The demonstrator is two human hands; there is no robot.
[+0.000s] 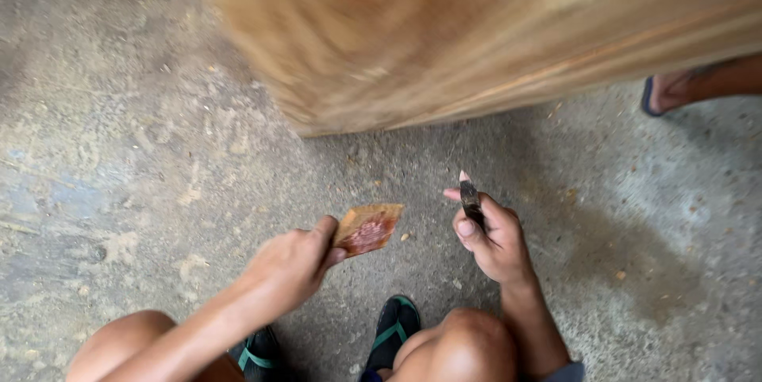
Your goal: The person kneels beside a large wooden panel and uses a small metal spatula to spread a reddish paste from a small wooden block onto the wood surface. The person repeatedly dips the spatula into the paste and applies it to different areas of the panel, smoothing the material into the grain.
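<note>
My left hand (290,263) pinches a small, worn, reddish-brown square of sandpaper (367,228) between thumb and fingers, holding it out flat above the concrete floor. My right hand (494,241) is closed around a thin dark tool (471,199) whose tip points up and away from me. The two hands are about a hand's width apart. A large, blurred wooden piece (476,33) fills the top of the view, just beyond both hands. My bent knees and dark sandals with green straps (393,328) show at the bottom.
Rough grey concrete floor (135,160) with dust and small wood chips lies all around. Another person's foot in a blue sandal (671,92) stands at the far right, beside the wooden piece.
</note>
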